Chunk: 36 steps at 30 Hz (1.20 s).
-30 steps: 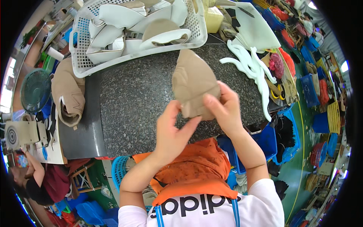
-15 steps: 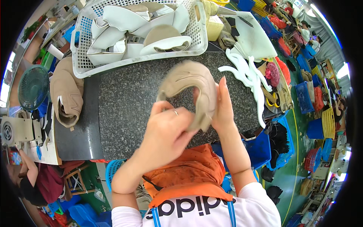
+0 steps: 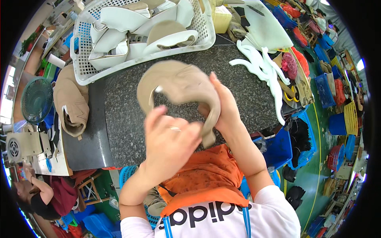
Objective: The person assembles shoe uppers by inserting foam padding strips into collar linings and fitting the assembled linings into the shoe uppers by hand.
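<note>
A curved beige shoe upper point(image 3: 174, 75) is held above the dark speckled worktop point(image 3: 127, 131), bent so its opening faces me. My right hand point(image 3: 229, 107) grips its right side, thumb along the outside and fingertips showing in the opening. My left hand point(image 3: 170, 137), which wears a ring, is at the opening and lower end of the upper, fingers curled and index finger raised by the left edge. Motion blurs this hand and the upper, and the exact left-hand contact is partly hidden. Another beige shoe upper point(image 3: 71, 101) lies on the worktop's left.
A white plastic basket point(image 3: 139, 61) of white and beige uppers stands at the back. White curved strips point(image 3: 264, 75) and yellow-handled scissors point(image 3: 293, 93) lie to the right. A green fan point(image 3: 37, 99) stands at far left; a blue bin point(image 3: 278, 148) is below the right edge.
The shoe upper has turned and spread to the left, showing more of its broad rounded part. My left hand has shifted slightly down and left, its index finger now raised. The right hand still holds on.
</note>
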Motion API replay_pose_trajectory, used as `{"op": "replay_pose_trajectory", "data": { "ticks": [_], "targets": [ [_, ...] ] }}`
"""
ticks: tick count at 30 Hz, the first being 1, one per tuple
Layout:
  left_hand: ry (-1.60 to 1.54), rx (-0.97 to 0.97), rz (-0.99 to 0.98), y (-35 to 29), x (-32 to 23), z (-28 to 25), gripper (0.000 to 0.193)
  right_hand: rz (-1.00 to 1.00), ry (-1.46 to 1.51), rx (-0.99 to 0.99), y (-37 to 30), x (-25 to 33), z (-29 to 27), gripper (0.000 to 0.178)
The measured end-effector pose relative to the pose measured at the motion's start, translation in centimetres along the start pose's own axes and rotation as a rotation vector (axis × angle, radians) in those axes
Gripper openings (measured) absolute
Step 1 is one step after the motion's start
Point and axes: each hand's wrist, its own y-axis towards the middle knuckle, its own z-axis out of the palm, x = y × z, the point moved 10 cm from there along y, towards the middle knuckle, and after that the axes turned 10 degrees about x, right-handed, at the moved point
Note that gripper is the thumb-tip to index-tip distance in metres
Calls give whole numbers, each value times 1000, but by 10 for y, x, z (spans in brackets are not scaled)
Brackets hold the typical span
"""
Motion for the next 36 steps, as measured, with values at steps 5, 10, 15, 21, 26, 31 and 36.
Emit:
{"op": "replay_pose_trajectory", "data": {
  "ticks": [5, 10, 15, 21, 26, 31, 36],
  "targets": [
    [-851, -193, -658, -99, 81, 65, 26, -1, 311, -72, 0, -16, -46, 23],
    [-2284, -462, -759, -60, 65, 139, 28, -154, -123, -117, -24, 1, -55, 23],
    [-2270, -534, -579, -53, 72, 133, 40, -712, -1502, 15, -91, 101, 53, 23],
    [-2194, -639, -606, -67, 73, 136, 31, -105, -1713, 490, -62, 16, 69, 17],
    [-2059, -735, -649, -81, 80, 129, 37, -306, -1770, 599, -71, 2, 86, 18],
    [-2005, -669, -780, -80, 103, 114, 41, -422, -1897, 696, -87, -25, 91, 16],
    [-1788, -610, -689, -79, 110, 90, 34, -316, -1688, 642, -81, -26, 80, 21]
  ]
}}
